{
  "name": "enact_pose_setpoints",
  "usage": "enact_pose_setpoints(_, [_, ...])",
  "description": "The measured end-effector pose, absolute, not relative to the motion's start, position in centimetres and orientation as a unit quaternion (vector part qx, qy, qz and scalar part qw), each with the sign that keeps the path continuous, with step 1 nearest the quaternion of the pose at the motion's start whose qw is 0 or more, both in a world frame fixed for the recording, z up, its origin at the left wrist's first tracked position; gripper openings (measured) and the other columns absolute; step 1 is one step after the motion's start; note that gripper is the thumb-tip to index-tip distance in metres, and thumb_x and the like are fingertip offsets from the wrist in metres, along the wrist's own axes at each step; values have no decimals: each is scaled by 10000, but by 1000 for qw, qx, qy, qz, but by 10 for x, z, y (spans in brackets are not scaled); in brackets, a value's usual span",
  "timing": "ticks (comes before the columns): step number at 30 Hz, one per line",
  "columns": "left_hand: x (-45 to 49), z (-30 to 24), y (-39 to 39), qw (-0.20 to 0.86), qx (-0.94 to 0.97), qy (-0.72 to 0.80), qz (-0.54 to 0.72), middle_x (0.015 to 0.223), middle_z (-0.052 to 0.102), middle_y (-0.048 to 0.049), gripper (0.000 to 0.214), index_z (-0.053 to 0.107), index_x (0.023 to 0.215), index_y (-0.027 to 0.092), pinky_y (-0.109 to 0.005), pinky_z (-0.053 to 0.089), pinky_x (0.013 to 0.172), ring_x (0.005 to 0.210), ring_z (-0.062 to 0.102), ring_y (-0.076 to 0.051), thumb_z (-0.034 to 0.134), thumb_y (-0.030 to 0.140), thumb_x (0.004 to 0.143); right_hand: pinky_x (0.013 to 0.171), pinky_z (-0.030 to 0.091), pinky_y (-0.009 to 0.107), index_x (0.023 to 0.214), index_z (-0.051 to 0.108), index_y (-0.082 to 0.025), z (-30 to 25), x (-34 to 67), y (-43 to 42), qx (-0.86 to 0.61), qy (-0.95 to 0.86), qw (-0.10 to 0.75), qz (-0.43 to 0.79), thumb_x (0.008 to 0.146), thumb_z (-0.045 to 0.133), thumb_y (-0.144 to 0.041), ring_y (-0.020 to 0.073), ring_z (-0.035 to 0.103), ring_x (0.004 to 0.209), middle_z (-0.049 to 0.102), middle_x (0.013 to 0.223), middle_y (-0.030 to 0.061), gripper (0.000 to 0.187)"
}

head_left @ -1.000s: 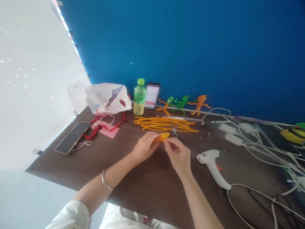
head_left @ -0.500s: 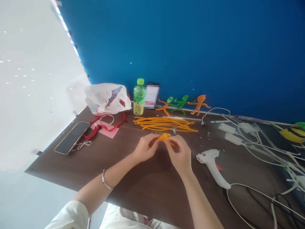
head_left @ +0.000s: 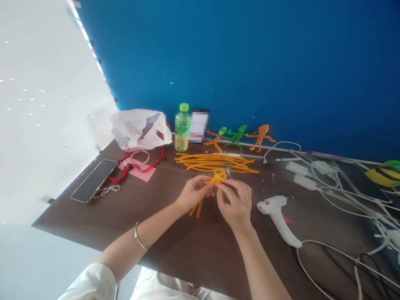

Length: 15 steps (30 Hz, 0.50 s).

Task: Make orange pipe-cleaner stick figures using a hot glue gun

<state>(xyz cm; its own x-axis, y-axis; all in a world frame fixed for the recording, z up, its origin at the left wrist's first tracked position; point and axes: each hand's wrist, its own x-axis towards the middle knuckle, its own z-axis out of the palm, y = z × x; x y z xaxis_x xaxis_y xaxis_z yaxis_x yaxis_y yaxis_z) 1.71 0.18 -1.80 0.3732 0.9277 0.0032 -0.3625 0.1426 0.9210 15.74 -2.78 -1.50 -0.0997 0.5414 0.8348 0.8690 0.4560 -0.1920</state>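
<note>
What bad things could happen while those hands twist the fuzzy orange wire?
1. The scissors lie just behind the left hand and right hand, which pinch the orange pipe cleaner; a finger might bump the blades.
2. The glue gun lies close to the right hand, with its cord attached; if hot, it could burn.
3. The phone sits near the edge of the table and might get knocked off.
</note>
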Motion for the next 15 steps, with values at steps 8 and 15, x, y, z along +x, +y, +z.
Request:
enact_pose_setpoints(8, [19, -20, -1, 707, 433, 296, 474, 827, 644, -31, 303, 547, 848, 149, -258, 485, 652, 714, 600, -114, 716, 305, 650, 746, 518, 381, 913, 598, -252, -11, 149, -27, -482, -702, 512, -112, 787, 557, -116, 203, 596, 854, 589, 941, 75, 189])
enact_pose_setpoints(15, [18, -15, -2, 647, 485, 324, 492, 784, 636, -17, 239, 590, 792, 153, -245, 485, 666, 733, 593, -113, 691, 329, 666, 825, 470, 418, 792, 567, -210, -10, 146, -26, -517, -673, 529, -11, 796, 558, -193, 214, 555, 945, 556, 987, 81, 20])
